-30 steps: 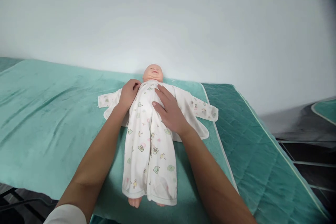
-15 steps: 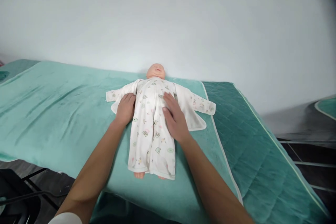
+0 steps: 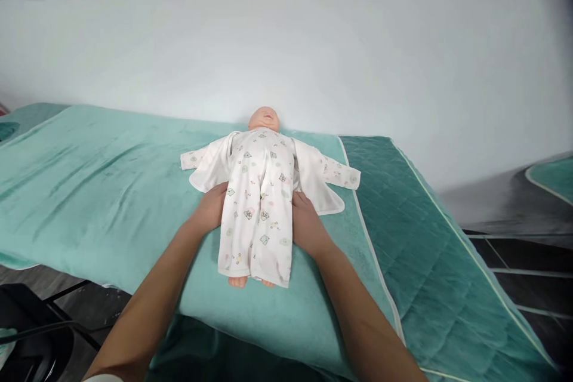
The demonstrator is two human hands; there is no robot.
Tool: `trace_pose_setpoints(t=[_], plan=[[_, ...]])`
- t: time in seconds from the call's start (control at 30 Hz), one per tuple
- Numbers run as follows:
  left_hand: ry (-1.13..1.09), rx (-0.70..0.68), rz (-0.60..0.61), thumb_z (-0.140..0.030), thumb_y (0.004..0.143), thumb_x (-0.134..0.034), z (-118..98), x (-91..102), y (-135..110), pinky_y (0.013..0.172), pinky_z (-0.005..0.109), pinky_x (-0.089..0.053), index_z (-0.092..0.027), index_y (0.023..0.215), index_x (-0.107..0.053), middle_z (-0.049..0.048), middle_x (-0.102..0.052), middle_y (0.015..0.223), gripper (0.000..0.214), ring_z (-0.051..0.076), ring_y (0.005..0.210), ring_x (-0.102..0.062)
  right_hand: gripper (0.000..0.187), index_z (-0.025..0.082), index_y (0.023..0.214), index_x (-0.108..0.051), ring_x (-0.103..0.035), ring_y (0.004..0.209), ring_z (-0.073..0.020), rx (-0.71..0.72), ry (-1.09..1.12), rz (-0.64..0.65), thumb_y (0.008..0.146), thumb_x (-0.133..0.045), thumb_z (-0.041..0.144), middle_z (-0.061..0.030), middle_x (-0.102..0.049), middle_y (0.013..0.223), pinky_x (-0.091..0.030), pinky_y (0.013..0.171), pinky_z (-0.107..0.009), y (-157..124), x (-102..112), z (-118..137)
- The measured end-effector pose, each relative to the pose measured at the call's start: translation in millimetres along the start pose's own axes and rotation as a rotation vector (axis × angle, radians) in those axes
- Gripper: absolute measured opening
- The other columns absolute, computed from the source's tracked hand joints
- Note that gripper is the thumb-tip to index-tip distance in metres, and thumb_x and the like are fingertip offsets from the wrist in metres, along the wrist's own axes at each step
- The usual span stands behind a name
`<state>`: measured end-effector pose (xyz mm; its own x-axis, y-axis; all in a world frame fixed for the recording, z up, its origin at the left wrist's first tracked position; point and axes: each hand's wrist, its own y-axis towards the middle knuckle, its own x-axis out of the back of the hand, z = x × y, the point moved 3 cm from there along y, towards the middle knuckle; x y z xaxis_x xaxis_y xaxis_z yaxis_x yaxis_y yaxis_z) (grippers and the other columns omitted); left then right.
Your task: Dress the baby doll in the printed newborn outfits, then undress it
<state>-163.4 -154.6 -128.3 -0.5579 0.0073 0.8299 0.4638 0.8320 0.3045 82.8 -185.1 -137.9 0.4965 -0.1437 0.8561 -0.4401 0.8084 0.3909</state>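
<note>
A baby doll (image 3: pixel 264 118) lies on its back on the bed with its head by the wall and its mouth open. White printed baby pants (image 3: pixel 257 227) cover its body up to the neck, and the tips of its feet show below the hems. Under the pants, a white baby shirt (image 3: pixel 320 188) spreads out with both sleeves stretched sideways. My left hand (image 3: pixel 210 208) is at the left edge of the pants, fingers curled in against the fabric. At the right edge, my right hand (image 3: pixel 308 224) grips in the same way. Both sets of fingertips are hidden by the cloth.
A light green sheet (image 3: pixel 111 191) covers the bed, with a darker quilted cover (image 3: pixel 439 239) at the right. The white wall (image 3: pixel 286 54) stands right behind the doll's head. A black chair (image 3: pixel 36 322) is at the lower left.
My right hand has moved off the front of the pants, down to their right edge. My left hand has slid lower along the left edge. The hems sit slightly higher in view.
</note>
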Motion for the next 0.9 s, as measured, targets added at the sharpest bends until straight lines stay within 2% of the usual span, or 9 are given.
trace_pose_setpoints(t=[0.13,0.3,0.43,0.57,0.63,0.77,0.9], plan=[[-0.011,0.04,-0.021,-0.033,0.09,-0.059,5.1,-3.4,6.3,0.097,0.046,-0.051,-0.023,0.115,-0.067,0.0105,-0.067,0.123,0.028,0.031,0.11,-0.064,0.024,0.015,0.109,-0.072,-0.054,0.104,-0.0327,-0.048,-0.128,0.039,0.092,-0.054,0.014,-0.0179,-0.064,0.11,-0.046,0.094,-0.048,4.9,-3.1,4.0],[-0.026,0.092,-0.047,-0.034,0.092,-0.058,9.3,-8.7,9.0,0.109,0.049,-0.043,-0.021,0.128,-0.058,0.0154,-0.057,0.142,0.039,0.033,0.125,-0.056,0.022,0.017,0.104,-0.072,-0.06,0.098,-0.0319,-0.084,-0.102,-0.008,0.092,-0.053,0.016,-0.0164,-0.067,0.102,-0.049,0.094,-0.048,9.8,-5.6,2.5],[-0.032,0.124,-0.069,-0.036,0.09,-0.059,7.9,-8.5,8.1,0.102,0.049,-0.046,-0.021,0.123,-0.06,0.0141,-0.064,0.126,0.036,0.033,0.115,-0.061,0.021,0.018,0.1,-0.072,-0.063,0.098,-0.0316,-0.054,0.054,-0.012,0.091,-0.054,0.025,-0.0152,-0.068,0.104,-0.054,0.086,-0.044,6.4,-2.3,-1.8],[0.008,0.094,-0.072,-0.032,0.09,-0.058,7.2,-6.6,7.3,0.091,0.045,-0.049,-0.021,0.092,-0.063,0.0102,-0.066,0.098,0.013,0.029,0.097,-0.063,0.023,0.019,0.105,-0.071,-0.063,0.103,-0.0316,-0.036,0.153,-0.046,0.093,-0.054,0.028,-0.014,-0.067,0.103,-0.053,0.087,-0.044,3.8,0.7,-4.9],[0.059,0.051,-0.081,-0.029,0.091,-0.055,6.7,-5.1,5.5,0.086,0.043,-0.049,-0.021,0.079,-0.059,0.0095,-0.064,0.089,0.015,0.028,0.092,-0.061,0.023,0.019,0.105,-0.07,-0.062,0.104,-0.0313,-0.027,0.168,-0.056,0.094,-0.053,0.029,-0.0142,-0.066,0.103,-0.053,0.088,-0.045,3.5,1.3,-6.0],[0.136,-0.038,-0.131,-0.023,0.092,-0.05,1.5,-1.0,-3.1,0.077,0.038,-0.047,-0.021,0.079,-0.056,0.0085,-0.062,0.086,0.014,0.024,0.084,-0.057,0.021,0.018,0.104,-0.069,-0.06,0.098,-0.0299,-0.001,0.085,-0.071,0.095,-0.051,0.026,-0.0143,-0.066,0.104,-0.05,0.086,-0.044,2.3,2.7,-7.1],[0.137,0.003,-0.18,-0.018,0.091,-0.051,-3.6,2.6,-14.4,0.072,0.036,-0.045,-0.023,0.078,-0.051,0.0053,-0.059,0.08,0.014,0.022,0.078,-0.053,0.013,0.019,0.089,-0.068,-0.056,0.093,-0.0287,0.007,-0.073,-0.04,0.091,-0.055,0.019,-0.0126,-0.065,0.096,-0.046,0.079,-0.04,0.1,2.2,-7.0]])
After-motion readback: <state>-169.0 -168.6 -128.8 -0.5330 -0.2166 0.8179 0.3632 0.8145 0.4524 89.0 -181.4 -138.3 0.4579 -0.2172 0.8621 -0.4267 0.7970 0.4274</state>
